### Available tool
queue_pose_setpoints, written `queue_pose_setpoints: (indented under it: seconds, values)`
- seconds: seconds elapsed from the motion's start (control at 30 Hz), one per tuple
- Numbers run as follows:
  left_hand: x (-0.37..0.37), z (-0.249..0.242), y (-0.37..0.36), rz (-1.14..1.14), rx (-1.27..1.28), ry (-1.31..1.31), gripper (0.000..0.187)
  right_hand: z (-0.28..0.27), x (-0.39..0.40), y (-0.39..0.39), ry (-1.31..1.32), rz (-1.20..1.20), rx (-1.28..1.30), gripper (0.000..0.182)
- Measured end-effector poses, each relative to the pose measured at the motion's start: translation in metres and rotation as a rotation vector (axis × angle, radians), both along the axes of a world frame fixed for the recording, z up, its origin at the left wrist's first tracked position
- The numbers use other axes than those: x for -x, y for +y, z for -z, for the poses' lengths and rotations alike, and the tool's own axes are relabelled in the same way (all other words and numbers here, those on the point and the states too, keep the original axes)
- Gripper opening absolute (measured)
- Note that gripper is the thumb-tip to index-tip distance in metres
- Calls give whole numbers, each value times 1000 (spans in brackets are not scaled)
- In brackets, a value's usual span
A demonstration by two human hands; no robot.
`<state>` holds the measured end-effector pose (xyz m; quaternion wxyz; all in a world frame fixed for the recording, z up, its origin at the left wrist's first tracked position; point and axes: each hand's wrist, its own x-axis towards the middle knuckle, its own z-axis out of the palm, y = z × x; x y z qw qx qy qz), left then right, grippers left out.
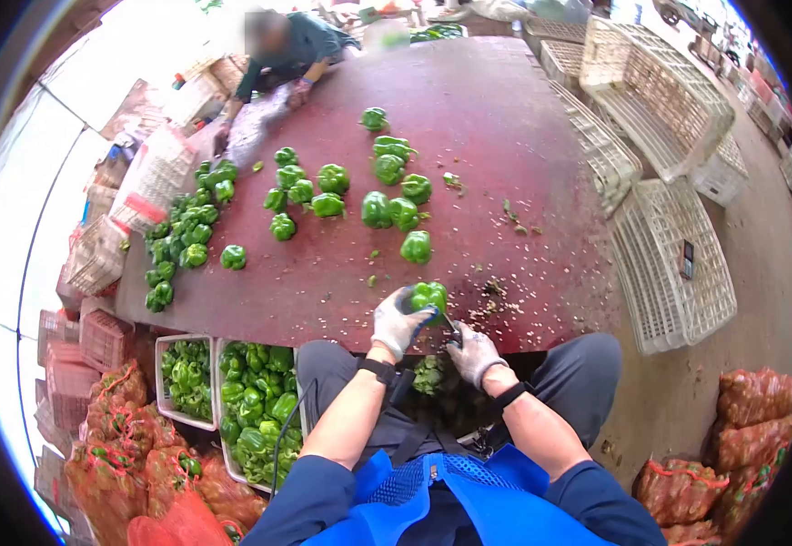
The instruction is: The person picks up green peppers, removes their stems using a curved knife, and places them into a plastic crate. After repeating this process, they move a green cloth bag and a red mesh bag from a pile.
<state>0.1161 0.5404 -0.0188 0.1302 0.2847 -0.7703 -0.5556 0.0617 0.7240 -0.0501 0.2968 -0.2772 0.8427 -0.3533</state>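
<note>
A green bell pepper (428,298) is gripped in my gloved left hand (399,320) over the table's near edge. My gloved right hand (478,353) is closed around a small knife (451,324), its blade close to the pepper's lower right side; whether it cuts in is too small to tell. Beyond my hands, several loose bell peppers (416,247) rest on the dark red table (323,300). Pale seeds and green trimmings (491,288) are scattered to the right of the held pepper.
A row of peppers (177,232) lines the table's left side. Crates of peppers (259,400) stand below my left arm. Net sacks (141,437) are at left, others (760,409) at right. White plastic crates (673,264) flank the table's right. A person (305,50) leans over the far left corner.
</note>
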Motion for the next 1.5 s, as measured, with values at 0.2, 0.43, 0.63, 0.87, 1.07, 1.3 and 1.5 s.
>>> queue_pose_setpoints:
  seconds: [0.2,0.43,0.63,0.87,1.07,1.3,1.5]
  values:
    - [5,20,-5,-6,302,-64,77,12,4,5,-52,3,65,41]
    - [-9,33,-25,29,-308,95,53,3,12,14,-505,247,523,48]
    - [-22,-12,27,247,-541,48,55,-7,23,8,-496,159,594,65]
    - [-30,-16,33,213,-418,94,46,-7,24,12,-381,110,669,62]
    - [-32,-6,38,90,-498,175,43,-10,25,12,-432,164,745,54]
    - [-34,-11,47,2,-663,228,46,-26,26,16,-702,130,751,56]
    - [-35,-15,41,103,-477,147,50,-21,28,15,-491,97,662,54]
